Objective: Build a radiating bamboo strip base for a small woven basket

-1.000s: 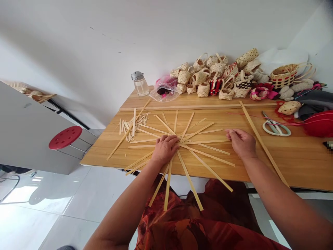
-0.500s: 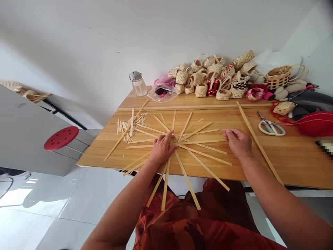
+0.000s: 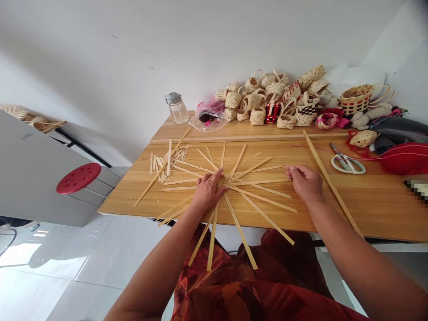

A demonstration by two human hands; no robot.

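Observation:
Many thin bamboo strips (image 3: 242,230) cross at one centre and fan out like spokes on the wooden table, a few hanging over its front edge. My left hand (image 3: 209,190) lies over the crossing, pressing it down, with its fingers stretched and the thumb apart. It hides most of the centre. On the right, my right hand (image 3: 305,182) is closed, thumb against curled fingers, pinching the outer end of one bamboo strip (image 3: 264,182) that points right from the centre.
A pile of cut strip scraps (image 3: 163,165) and a long strip (image 3: 147,189) lie left. Another long strip (image 3: 329,178) and scissors (image 3: 347,164) lie right. Small woven baskets (image 3: 257,116), a bottle (image 3: 178,109) and red yarn (image 3: 406,158) stand behind. A red stool (image 3: 78,177) is at left.
Almost nothing differs. The view has shifted very slightly; both hands keep their places on the strips.

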